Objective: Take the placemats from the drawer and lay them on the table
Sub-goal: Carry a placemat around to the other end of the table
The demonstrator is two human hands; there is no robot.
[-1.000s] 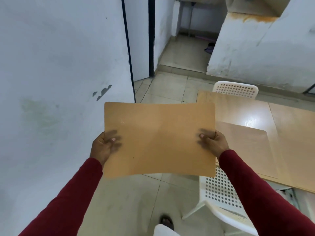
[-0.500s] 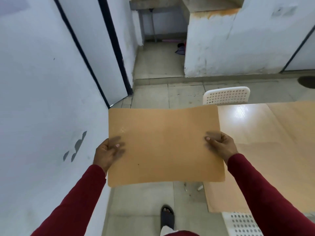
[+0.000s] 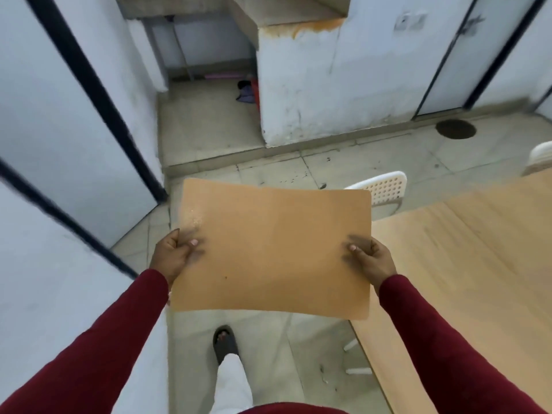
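Observation:
I hold a tan rectangular placemat flat in front of me, above the floor. My left hand grips its left edge, thumb on top. My right hand grips its right edge the same way. The wooden table lies to the right, and the mat's right edge overlaps the table's left edge in the view. No drawer is in sight.
A white perforated chair stands at the table's far left end, another white chair at the far right. White wall panels with black frames run along my left. My sandalled foot is on the tiled floor below the mat.
My view has swung right and forward along the wall. The table has shifted to the right of the frame. Both hands keep the same hold on the placemat.

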